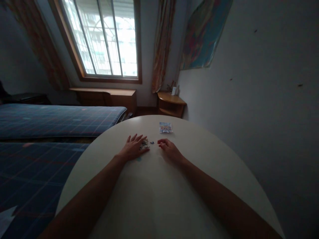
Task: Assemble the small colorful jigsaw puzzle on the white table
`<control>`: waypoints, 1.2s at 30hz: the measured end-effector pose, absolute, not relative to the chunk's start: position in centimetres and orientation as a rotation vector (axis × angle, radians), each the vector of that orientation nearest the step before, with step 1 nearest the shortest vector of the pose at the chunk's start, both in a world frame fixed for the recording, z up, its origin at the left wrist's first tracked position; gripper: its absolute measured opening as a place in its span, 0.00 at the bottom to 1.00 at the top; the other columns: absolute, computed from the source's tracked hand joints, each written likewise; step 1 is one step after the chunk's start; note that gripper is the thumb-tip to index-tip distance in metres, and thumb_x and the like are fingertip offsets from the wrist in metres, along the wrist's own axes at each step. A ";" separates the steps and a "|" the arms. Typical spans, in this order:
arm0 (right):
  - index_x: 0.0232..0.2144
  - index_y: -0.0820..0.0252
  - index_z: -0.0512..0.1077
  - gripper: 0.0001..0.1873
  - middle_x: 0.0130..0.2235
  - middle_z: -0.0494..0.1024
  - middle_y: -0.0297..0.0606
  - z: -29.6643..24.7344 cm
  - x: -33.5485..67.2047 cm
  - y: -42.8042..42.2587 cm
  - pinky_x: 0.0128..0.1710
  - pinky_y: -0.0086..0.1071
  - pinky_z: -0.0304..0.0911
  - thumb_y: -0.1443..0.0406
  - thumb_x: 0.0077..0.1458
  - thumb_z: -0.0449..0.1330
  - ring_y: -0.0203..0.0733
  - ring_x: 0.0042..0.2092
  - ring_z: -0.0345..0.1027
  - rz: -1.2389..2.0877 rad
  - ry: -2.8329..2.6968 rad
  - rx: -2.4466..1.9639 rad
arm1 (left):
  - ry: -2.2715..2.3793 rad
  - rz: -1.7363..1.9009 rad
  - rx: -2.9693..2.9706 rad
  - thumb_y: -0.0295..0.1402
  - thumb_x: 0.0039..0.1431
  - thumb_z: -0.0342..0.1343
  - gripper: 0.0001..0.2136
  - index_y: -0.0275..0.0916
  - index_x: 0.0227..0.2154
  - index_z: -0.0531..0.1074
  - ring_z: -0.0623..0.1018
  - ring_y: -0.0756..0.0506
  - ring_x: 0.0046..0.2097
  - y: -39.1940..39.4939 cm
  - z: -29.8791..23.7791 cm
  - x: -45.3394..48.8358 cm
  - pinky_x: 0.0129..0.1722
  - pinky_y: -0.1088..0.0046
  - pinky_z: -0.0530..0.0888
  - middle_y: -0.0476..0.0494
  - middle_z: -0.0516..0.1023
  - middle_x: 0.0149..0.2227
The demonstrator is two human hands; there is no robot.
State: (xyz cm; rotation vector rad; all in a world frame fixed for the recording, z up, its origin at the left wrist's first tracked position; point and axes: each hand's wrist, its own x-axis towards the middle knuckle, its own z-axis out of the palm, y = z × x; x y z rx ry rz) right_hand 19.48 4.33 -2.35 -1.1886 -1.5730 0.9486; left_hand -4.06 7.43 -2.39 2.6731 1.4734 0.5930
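The left hand is spread, partly covering a pile of small pieces on the table. The right hand is curled near some loose pieces; whether it pinches anything cannot be determined. Caution: a sideways left-hand sweep could scatter the pile.

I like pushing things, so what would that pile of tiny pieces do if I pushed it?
The pile of tiny pieces would probably spread apart, since they look loose. Each piece is likely very light, being so small beside the left hand. They might slide easily too, because the table looks smooth.
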 end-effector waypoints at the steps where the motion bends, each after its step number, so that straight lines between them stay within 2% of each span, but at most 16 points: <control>1: 0.41 0.60 0.72 0.14 0.44 0.79 0.43 -2.3 20.2 3.4 0.46 0.38 0.66 0.60 0.57 0.53 0.42 0.44 0.73 0.955 -1.580 -1.185 | 1.522 0.622 2.658 0.53 0.62 0.51 0.32 0.43 0.64 0.60 0.57 0.26 0.67 7.6 -2.3 -3.8 0.62 0.36 0.49 0.33 0.63 0.64; 4: 0.41 0.59 0.72 0.15 0.43 0.79 0.43 -2.2 22.2 1.5 0.46 0.39 0.66 0.57 0.56 0.54 0.43 0.44 0.73 0.951 -1.590 -1.178 | 1.596 0.708 2.644 0.49 0.66 0.46 0.29 0.39 0.64 0.59 0.58 0.26 0.66 7.5 -1.9 -3.0 0.62 0.35 0.46 0.29 0.65 0.63; 6: 0.42 0.59 0.71 0.17 0.44 0.78 0.44 -2.2 23.3 0.9 0.46 0.40 0.66 0.55 0.57 0.52 0.44 0.44 0.72 0.923 -1.571 -1.186 | 1.528 0.711 2.690 0.51 0.65 0.47 0.29 0.42 0.65 0.58 0.57 0.29 0.67 6.8 -1.7 -2.7 0.64 0.40 0.46 0.34 0.64 0.64; 9: 0.42 0.58 0.70 0.19 0.45 0.77 0.44 -2.3 24.2 0.5 0.48 0.40 0.65 0.53 0.59 0.50 0.44 0.46 0.72 0.867 -1.537 -1.207 | 1.308 0.613 2.804 0.56 0.58 0.53 0.33 0.49 0.64 0.60 0.53 0.32 0.69 5.7 -1.8 -2.5 0.66 0.48 0.48 0.43 0.61 0.66; 11: 0.42 0.59 0.70 0.19 0.45 0.78 0.44 -2.2 24.4 0.3 0.48 0.41 0.64 0.52 0.60 0.50 0.45 0.46 0.71 0.843 -1.541 -1.220 | 1.291 0.615 2.848 0.56 0.58 0.53 0.34 0.48 0.64 0.59 0.52 0.30 0.69 5.5 -2.1 -2.2 0.66 0.46 0.46 0.41 0.61 0.67; 13: 0.41 0.59 0.71 0.19 0.44 0.78 0.43 -2.1 24.2 0.1 0.48 0.40 0.64 0.52 0.60 0.51 0.45 0.45 0.72 0.832 -1.560 -1.226 | 1.437 0.731 2.823 0.53 0.61 0.52 0.31 0.44 0.63 0.62 0.53 0.29 0.69 5.8 -2.3 -1.7 0.66 0.44 0.44 0.38 0.63 0.65; 16: 0.41 0.59 0.72 0.19 0.43 0.79 0.43 -1.8 23.8 -0.1 0.46 0.39 0.64 0.52 0.61 0.51 0.44 0.44 0.72 0.824 -1.596 -1.229 | 1.640 0.899 2.729 0.45 0.65 0.49 0.23 0.40 0.58 0.68 0.57 0.28 0.67 6.9 -2.4 -0.6 0.65 0.43 0.44 0.33 0.68 0.61; 19: 0.41 0.59 0.73 0.19 0.42 0.79 0.42 -1.7 23.7 -0.1 0.46 0.38 0.64 0.52 0.62 0.51 0.44 0.44 0.73 0.814 -1.624 -1.230 | 1.637 0.934 2.705 0.38 0.68 0.45 0.18 0.39 0.54 0.71 0.65 0.30 0.63 7.8 -1.9 0.6 0.64 0.42 0.47 0.31 0.73 0.57; 22: 0.39 0.59 0.73 0.18 0.42 0.80 0.42 -1.6 23.7 0.0 0.46 0.38 0.64 0.53 0.63 0.50 0.44 0.44 0.73 0.804 -1.638 -1.231 | 1.507 0.917 2.739 0.37 0.67 0.46 0.15 0.43 0.49 0.74 0.72 0.36 0.57 7.7 -1.6 1.5 0.64 0.49 0.54 0.38 0.77 0.53; 25: 0.38 0.59 0.74 0.18 0.41 0.81 0.41 -1.4 23.7 -0.3 0.45 0.37 0.66 0.54 0.63 0.51 0.43 0.43 0.74 0.802 -1.654 -1.235 | 1.357 0.872 2.790 0.38 0.64 0.51 0.10 0.47 0.41 0.77 0.75 0.41 0.52 7.2 -1.5 1.8 0.64 0.54 0.57 0.45 0.80 0.47; 29: 0.38 0.58 0.76 0.18 0.40 0.81 0.40 -1.0 23.7 -0.9 0.42 0.36 0.67 0.56 0.65 0.49 0.42 0.40 0.74 0.730 -1.743 -1.285 | 1.364 0.891 2.778 0.34 0.61 0.51 0.10 0.46 0.31 0.78 0.77 0.39 0.48 7.2 -1.3 0.9 0.63 0.50 0.57 0.43 0.82 0.39; 33: 0.38 0.59 0.76 0.18 0.40 0.80 0.43 -0.9 23.8 -0.8 0.47 0.38 0.65 0.58 0.65 0.49 0.44 0.43 0.73 0.558 -1.839 -1.369 | 1.378 0.930 2.740 0.32 0.63 0.50 0.11 0.43 0.34 0.78 0.75 0.35 0.51 6.5 -0.8 1.2 0.61 0.45 0.58 0.38 0.80 0.43; 36: 0.43 0.60 0.76 0.15 0.47 0.77 0.48 -0.9 24.0 -0.6 0.57 0.44 0.58 0.59 0.60 0.56 0.49 0.53 0.68 0.450 -1.900 -1.405 | 1.237 0.867 2.763 0.36 0.66 0.49 0.12 0.41 0.41 0.77 0.75 0.37 0.52 4.5 -0.9 3.5 0.59 0.52 0.65 0.37 0.78 0.47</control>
